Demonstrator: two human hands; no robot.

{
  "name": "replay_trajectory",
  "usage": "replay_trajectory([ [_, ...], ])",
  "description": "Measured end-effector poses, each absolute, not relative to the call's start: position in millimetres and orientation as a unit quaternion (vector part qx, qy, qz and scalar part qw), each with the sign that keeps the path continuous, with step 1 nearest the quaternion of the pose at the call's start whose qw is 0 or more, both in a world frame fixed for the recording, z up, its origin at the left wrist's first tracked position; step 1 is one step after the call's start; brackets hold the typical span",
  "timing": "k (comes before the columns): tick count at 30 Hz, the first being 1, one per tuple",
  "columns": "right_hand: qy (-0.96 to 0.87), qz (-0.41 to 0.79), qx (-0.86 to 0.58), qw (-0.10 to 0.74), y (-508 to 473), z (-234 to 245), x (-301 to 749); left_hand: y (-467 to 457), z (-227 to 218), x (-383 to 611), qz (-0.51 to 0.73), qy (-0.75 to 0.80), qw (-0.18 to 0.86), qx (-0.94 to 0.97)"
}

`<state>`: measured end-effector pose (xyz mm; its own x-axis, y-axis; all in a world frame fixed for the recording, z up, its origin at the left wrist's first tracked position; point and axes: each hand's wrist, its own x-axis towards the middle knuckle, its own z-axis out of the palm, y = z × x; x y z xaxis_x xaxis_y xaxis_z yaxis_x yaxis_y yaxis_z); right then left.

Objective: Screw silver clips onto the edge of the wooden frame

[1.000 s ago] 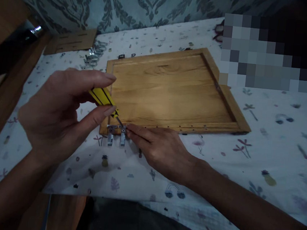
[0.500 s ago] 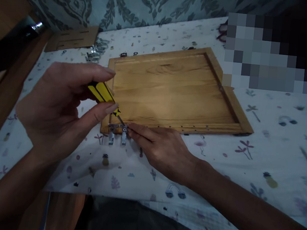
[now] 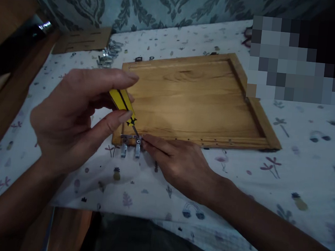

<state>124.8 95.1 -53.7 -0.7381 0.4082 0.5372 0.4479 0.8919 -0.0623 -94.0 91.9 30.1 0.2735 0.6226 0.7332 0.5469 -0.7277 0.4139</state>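
Observation:
My left hand (image 3: 76,116) holds a yellow and black screwdriver (image 3: 122,100) between thumb and fingers, the shaft slanting down to the right. Its tip meets a screw spot on a small metal bracket (image 3: 127,136) at the near left corner of a framed wooden panel (image 3: 188,96). Two silver prongs (image 3: 137,151) of the bracket hang over the panel's near edge. My right hand (image 3: 181,166) lies low over that edge, fingers pressed together, their tips right beside the screwdriver tip. What those fingertips pinch is hidden.
Several loose metal fittings (image 3: 111,53) lie in a pile at the back left, beside a slotted brown board (image 3: 82,40). Dark clips (image 3: 138,59) sit along the panel's far edge. A patterned cloth (image 3: 155,187) covers the surface. A patterned wall (image 3: 155,6) rises behind.
The whole scene sits slightly further right as my view shifts. My left hand has turned a little, and the screwdriver handle now stands steeper. The right hand keeps its place by the bracket.

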Motion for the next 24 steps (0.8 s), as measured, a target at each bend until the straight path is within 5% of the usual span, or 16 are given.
replay_trajectory([
  [15,-0.932,-0.028,-0.226,0.283,95,-51,124,97,32,-99,0.416,0.338,0.007,0.845],
  [24,-0.93,-0.038,-0.225,0.287,95,-48,124,96,22,-94,0.489,0.351,0.043,0.798],
])
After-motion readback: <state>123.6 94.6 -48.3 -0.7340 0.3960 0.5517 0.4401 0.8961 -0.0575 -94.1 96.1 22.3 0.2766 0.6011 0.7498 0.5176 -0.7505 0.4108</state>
